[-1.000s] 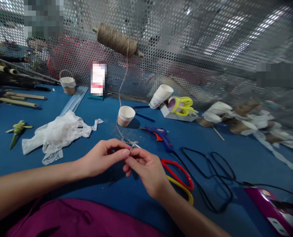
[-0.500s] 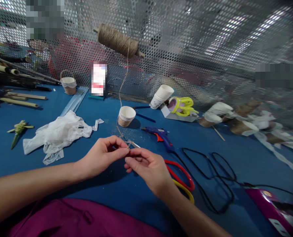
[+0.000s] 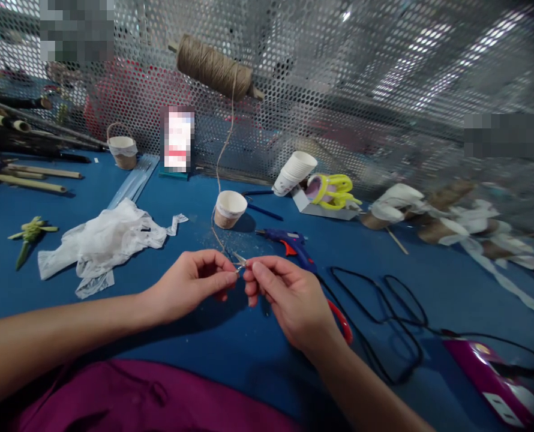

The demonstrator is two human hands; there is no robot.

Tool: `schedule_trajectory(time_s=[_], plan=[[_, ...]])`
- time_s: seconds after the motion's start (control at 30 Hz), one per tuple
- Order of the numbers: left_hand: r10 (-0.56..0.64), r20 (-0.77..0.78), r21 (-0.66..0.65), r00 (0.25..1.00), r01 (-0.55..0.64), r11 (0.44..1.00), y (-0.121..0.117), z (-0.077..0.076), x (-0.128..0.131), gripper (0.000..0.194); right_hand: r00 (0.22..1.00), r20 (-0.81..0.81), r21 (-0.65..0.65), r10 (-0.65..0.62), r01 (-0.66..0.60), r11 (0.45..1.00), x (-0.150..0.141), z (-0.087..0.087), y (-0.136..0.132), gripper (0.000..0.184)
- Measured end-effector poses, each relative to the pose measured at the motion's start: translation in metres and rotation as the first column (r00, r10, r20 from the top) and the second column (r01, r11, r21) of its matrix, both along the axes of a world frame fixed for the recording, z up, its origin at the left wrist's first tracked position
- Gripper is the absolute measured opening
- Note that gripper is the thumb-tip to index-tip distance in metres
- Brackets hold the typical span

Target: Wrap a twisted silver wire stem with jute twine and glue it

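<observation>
"Head view: where's the twine [image 3: 218, 172]?"
"Running past the cup [image 3: 231, 211], nearer the wearer; the left hand [image 3: 199, 282] pinches it, fingers together, probably for steadiness."
"The right hand [image 3: 294, 294]?"
"Fingers narrow; I can't tell if they're gripping."

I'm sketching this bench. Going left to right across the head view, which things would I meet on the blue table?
Green sprig → white cloth → cup → glue gun → black cord → power strip.

Twine [image 3: 231, 117] in fingers [image 3: 222, 281], paper cup [image 3: 228, 217], glue gun [image 3: 290, 240]
</observation>
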State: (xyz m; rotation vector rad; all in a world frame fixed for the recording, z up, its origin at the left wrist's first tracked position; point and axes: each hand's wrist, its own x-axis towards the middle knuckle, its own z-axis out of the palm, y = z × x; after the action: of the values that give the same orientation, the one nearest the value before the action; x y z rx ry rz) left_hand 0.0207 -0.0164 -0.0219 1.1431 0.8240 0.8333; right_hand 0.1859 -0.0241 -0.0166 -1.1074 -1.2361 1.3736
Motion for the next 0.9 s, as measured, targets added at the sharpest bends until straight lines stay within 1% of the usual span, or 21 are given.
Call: schedule_trajectory(time_s=[0.27,0.43,0.6,0.73,0.8,0.9], plan=[[-0.02,-0.026,-0.012,0.999,0.02,1.0,-0.0001,-0.0024,-0.0007,0.016,1.0,-0.007,-0.004,0.013,-0.013,1.0,-0.0003,-0.0022,-0.0008,0.013],[-0.026,0.025,-0.052,0.999,0.027,0.998,-0.001,-0.0013,0.0017,0.02,1.0,0.002,-0.015,-0.002,0.002,1.0,-0.0007,-0.0027,-0.0006,0.012],[0.017,0.094,-0.051,0.995,-0.012,0.999,-0.0024,0.0005,0.0043,0.027,1.0,-0.029,-0.028,-0.01,0.009,1.0,-0.0019,-0.0035,-0.0006,0.012],[0.061,0.126,-0.056,0.99,-0.054,0.997,-0.004,0.0014,0.0049,0.03,1.0,-0.024,-0.018,-0.019,0.018,1.0,-0.0025,-0.0047,-0.0008,0.012],[0.042,0.119,-0.055,0.992,-0.036,0.998,-0.0044,0.0013,0.0048,0.03,1.0,-0.017,-0.009,-0.024,0.024,1.0,-0.003,-0.0049,-0.001,0.012],[-0.04,0.069,-0.063,0.997,0.044,0.997,-0.004,0.0004,0.004,0.022,0.999,-0.001,0.001,-0.043,0.043,0.999,-0.004,-0.0042,-0.0015,0.013]])
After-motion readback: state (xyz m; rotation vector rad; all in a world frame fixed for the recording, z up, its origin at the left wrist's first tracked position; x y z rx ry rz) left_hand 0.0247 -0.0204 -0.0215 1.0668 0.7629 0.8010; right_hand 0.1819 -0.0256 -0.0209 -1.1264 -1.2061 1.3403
